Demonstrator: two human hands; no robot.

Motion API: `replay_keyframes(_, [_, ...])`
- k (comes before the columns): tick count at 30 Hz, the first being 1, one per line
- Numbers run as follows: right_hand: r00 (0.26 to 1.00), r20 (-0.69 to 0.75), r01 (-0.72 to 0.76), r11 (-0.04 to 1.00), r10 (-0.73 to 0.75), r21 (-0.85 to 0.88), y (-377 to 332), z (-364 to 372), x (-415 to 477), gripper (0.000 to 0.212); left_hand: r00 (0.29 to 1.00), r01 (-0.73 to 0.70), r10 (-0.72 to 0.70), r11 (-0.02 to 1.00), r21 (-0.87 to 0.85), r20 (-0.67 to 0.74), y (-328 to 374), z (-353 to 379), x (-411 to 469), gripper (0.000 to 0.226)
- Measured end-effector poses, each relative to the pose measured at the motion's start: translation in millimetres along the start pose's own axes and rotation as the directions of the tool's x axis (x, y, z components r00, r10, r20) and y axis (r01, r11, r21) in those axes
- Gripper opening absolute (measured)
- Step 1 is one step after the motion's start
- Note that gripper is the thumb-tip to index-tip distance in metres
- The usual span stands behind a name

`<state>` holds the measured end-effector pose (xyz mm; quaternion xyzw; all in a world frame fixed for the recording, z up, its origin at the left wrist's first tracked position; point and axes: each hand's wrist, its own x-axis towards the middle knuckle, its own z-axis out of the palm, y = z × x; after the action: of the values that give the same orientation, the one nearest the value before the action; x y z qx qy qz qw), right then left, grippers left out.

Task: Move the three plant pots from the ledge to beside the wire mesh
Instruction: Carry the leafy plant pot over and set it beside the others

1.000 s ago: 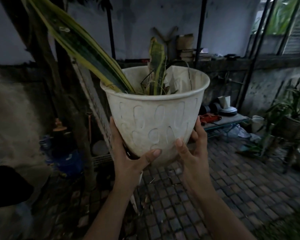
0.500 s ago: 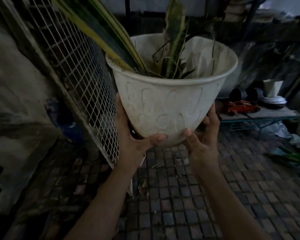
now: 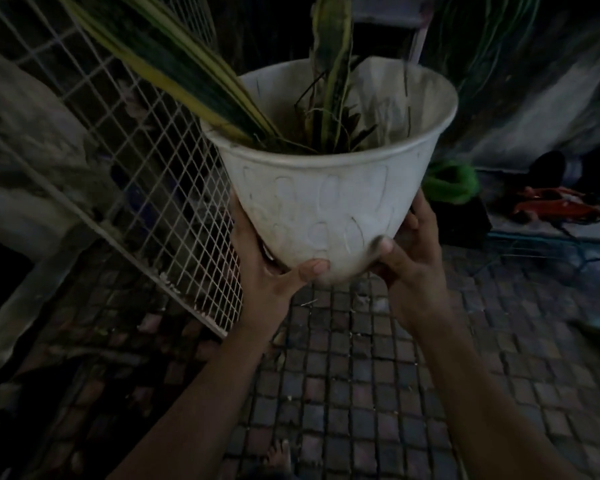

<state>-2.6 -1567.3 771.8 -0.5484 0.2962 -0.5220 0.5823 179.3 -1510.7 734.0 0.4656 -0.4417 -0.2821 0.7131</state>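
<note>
A large white plant pot point(image 3: 326, 199) with an embossed pattern is held in the air at the centre of the view. Long green leaves with yellow edges point(image 3: 174, 64) stick up and out to the left from it. My left hand point(image 3: 267, 271) cups the pot's lower left side, thumb under the base. My right hand point(image 3: 409, 261) grips its lower right side. The white wire mesh point(image 3: 146, 161) leans just left of the pot, its bottom edge on the paving.
Square brick paving point(image 3: 361, 393) spreads below the pot. A green coil point(image 3: 454, 185) and a red object point(image 3: 561, 209) lie at the right near a low platform. A pale wall or block point(image 3: 25, 140) stands behind the mesh at left.
The pot has come lower and closer to the mesh, with both hands still on it. My view has tilted further down toward the paving.
</note>
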Motion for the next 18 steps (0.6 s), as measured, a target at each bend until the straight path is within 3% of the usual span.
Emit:
replay_keyframes(6, [0.995,0.052,-0.080,0.997,0.079,0.003,29,-47,49,0.087,0.997,0.046,-0.039,0.994,0.100,-0.067,-38,33,26,0.147])
replay_keyframes(10, [0.985,0.131,-0.114,0.993,0.116,-0.020,70,-76,94,0.095,0.989,0.045,-0.026,0.991,0.125,-0.148,-76,51,33,0.133])
replay_keyframes(15, [0.925,0.352,-0.135,0.990,0.142,-0.045,181,-108,151,0.104,0.929,0.124,-0.044,0.972,0.197,-0.368,-169,61,19,0.137])
replay_keyframes(18, [0.861,0.478,-0.184,0.983,0.172,-0.022,259,-119,165,0.098,0.883,0.162,-0.044,0.963,0.215,-0.467,-237,55,4,0.140])
